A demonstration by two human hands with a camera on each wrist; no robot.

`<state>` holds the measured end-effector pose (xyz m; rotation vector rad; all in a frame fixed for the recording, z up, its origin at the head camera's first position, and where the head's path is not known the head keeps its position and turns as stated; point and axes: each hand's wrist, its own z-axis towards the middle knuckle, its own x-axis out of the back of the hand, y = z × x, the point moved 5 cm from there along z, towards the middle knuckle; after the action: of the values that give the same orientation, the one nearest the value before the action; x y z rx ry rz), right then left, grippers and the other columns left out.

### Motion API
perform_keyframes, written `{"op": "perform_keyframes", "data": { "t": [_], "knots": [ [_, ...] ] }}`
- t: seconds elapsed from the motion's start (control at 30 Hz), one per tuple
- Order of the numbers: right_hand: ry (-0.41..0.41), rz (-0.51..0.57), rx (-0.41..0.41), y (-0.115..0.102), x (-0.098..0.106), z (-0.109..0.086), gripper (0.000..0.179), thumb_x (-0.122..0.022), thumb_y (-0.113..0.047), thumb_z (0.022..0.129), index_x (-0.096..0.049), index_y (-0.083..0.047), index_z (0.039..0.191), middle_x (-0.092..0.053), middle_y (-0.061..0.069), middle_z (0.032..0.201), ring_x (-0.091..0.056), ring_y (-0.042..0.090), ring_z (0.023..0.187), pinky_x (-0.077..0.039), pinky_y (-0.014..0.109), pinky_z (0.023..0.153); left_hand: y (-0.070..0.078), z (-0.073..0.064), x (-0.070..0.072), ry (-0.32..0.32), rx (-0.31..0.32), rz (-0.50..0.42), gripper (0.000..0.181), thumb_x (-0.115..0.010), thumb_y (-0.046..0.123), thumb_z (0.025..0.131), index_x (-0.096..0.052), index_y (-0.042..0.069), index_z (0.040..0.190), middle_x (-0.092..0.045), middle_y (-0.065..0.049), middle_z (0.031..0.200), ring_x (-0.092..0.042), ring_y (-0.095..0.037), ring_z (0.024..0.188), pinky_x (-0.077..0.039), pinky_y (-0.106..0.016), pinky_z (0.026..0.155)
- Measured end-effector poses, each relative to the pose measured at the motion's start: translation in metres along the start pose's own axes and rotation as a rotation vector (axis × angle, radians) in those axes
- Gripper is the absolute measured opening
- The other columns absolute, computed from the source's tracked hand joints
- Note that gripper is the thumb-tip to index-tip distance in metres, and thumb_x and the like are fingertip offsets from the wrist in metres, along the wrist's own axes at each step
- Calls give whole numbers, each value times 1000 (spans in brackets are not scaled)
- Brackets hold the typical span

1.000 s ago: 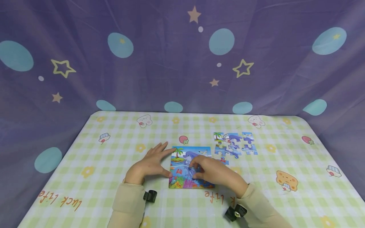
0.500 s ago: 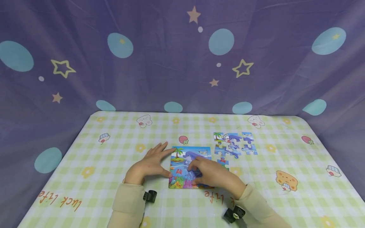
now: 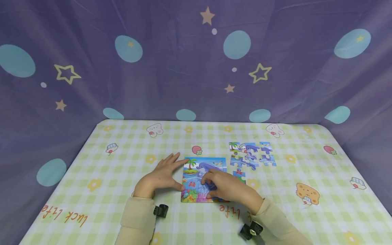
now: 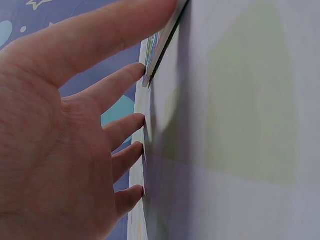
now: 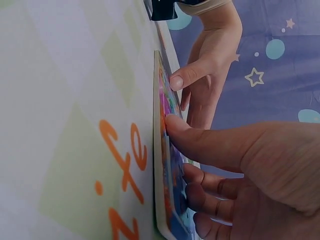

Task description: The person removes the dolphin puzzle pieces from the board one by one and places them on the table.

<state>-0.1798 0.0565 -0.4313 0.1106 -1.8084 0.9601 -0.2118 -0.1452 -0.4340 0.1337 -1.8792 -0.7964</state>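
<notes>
A jigsaw puzzle tray (image 3: 191,200) with a dolphin, palm and coral picture lies flat at the middle of the table. My left hand (image 3: 159,177) spreads its fingers at the left side; the thumb and index fingertip touch the tray edge, while the other fingertips reach the tablecloth in the left wrist view. Over the tray's lower right part, my right hand (image 3: 229,185) has curled fingers and thumb bent round a puzzle piece at the picture's surface. The hand mostly hides that piece. In the right wrist view, thumb and fingertips (image 5: 192,172) press close to the tray.
Several loose puzzle pieces (image 3: 251,154) lie grouped behind and right of the tray. Another piece (image 3: 239,175) sits just beyond the right hand. A checked cloth (image 3: 122,177) covers the table, and a purple curtain (image 3: 196,68) hangs behind.
My right hand has shifted slightly left and down over the tray, then stayed nearly still, uncovering more of the loose piece beside it. The left hand has not moved.
</notes>
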Motion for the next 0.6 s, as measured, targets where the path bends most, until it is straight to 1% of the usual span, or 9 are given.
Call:
{"op": "perform_keyframes", "data": {
  "t": [0.3,0.6],
  "knots": [
    [5,-2,3,0,0,0,34,-82,-22,82,-65,-18,111,-55,-9,98,-54,7,83,-51,29,72,-1,0,0,2,5,-4,98,-88,31,68,-41,15,152,-16,-17,163,-7,-40,150,-3,-58,119],
    [22,9,23,-5,1,-2,34,-81,-18,83,-63,-16,112,-57,-7,97,-55,7,83,-51,28,71,-1,0,-1,-1,7,-15,98,-88,30,68,-41,16,152,-15,-17,163,-6,-39,150,-3,-58,120]
  ]
}}
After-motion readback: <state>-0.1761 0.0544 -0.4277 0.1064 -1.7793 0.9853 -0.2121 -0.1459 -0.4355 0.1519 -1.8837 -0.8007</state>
